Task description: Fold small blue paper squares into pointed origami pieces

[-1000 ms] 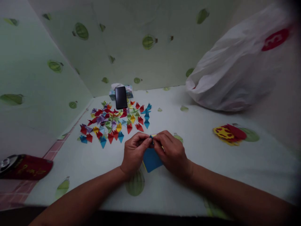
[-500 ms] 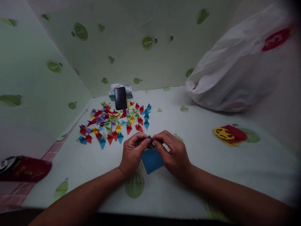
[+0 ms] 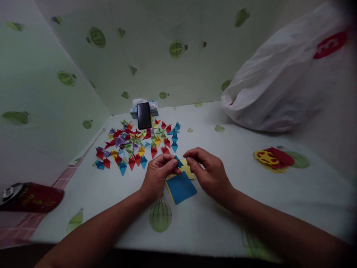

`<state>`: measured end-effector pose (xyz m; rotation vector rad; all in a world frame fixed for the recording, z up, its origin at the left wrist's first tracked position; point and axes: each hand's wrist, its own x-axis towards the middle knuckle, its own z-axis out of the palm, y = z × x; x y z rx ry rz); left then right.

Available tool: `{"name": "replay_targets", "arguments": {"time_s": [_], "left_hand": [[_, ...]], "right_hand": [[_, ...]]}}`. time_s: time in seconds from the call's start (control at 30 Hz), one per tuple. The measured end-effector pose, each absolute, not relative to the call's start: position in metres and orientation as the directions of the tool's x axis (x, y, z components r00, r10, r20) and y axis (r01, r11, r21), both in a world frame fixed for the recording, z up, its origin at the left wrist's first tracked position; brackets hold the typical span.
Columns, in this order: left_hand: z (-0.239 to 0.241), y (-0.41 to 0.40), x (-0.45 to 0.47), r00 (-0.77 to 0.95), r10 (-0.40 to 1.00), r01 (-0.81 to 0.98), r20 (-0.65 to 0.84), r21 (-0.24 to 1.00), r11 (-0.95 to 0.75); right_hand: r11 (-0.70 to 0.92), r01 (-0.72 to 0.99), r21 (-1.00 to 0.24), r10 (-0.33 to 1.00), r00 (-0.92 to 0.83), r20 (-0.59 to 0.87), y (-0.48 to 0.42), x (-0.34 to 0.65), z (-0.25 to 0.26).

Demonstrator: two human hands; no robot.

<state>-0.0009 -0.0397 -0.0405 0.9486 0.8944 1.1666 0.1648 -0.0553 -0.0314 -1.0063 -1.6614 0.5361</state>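
My left hand (image 3: 157, 175) pinches a small folded blue paper piece (image 3: 178, 161) between thumb and fingers. Just to its right, my right hand (image 3: 208, 171) hovers with fingers curled, apart from the piece, and nothing shows in it. Under both hands lies a blue paper square (image 3: 181, 188) on top of a yellow sheet (image 3: 187, 169). Beyond the hands, several folded paper pieces (image 3: 136, 143) in red, blue, yellow, purple and green are spread on the pale green tabletop (image 3: 223, 208).
A black phone (image 3: 144, 115) leans on a small tissue pack at the back. A big white plastic bag (image 3: 281, 78) fills the right rear. Red and yellow paper cut-outs (image 3: 273, 158) lie at the right. A dark red pouch (image 3: 30, 197) sits at the left edge.
My right hand has let go of the small blue piece and drawn slightly to the right. The left hand keeps hold of it. The blue square shows more fully.
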Motion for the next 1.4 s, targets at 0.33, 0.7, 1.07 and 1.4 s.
{"name": "replay_targets", "arguments": {"time_s": [0.33,0.7,1.07,1.4], "left_hand": [[-0.0375,-0.0389,-0.0024,0.261,0.958,-0.352,-0.116,0.913,0.207],[-0.0403,-0.0375,-0.0007,0.280,0.940,-0.441,-0.195,0.844,0.306],[-0.0414,-0.0384,0.0002,0.323,0.931,-0.484,-0.171,0.815,0.318],[-0.0474,-0.0418,-0.0016,0.239,0.970,-0.385,0.045,0.921,0.052]], "right_hand": [[0.473,0.232,-0.850,0.879,-0.195,0.436,-0.0541,0.1622,-0.0344],[0.317,0.005,-0.948,0.924,-0.225,0.308,-0.0518,0.1629,-0.0352],[0.585,0.267,-0.766,0.809,-0.126,0.574,-0.0548,0.1621,-0.0341],[0.637,0.320,-0.701,0.763,-0.129,0.634,-0.0554,0.1616,-0.0322]]}}
